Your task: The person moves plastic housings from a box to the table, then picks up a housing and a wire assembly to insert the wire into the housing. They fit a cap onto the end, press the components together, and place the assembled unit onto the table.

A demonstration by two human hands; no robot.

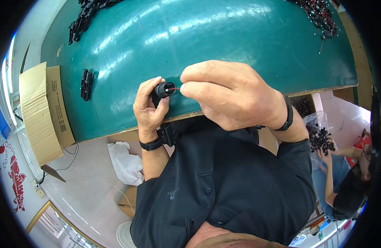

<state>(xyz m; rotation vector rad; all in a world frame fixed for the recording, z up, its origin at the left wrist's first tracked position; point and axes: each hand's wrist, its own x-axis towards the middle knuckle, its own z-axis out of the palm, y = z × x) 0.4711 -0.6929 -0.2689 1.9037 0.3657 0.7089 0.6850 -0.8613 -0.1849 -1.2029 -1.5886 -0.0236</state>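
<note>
My left hand, at the near edge of the table, has its fingers wrapped round a short black cylinder whose open end faces right. Inside the opening is a small pale tip, and from it a thin red wire runs out to the right. My right hand pinches the far end of that wire between thumb and forefinger; its other fingers are curled in. A small gap separates the two hands, spanned by the wire.
Black ribbed parts lie left of my hands, with a heap of black parts farther back. Small red-wired pieces are piled at the far right. A cardboard box stands at left. A co-worker handles small black parts at right.
</note>
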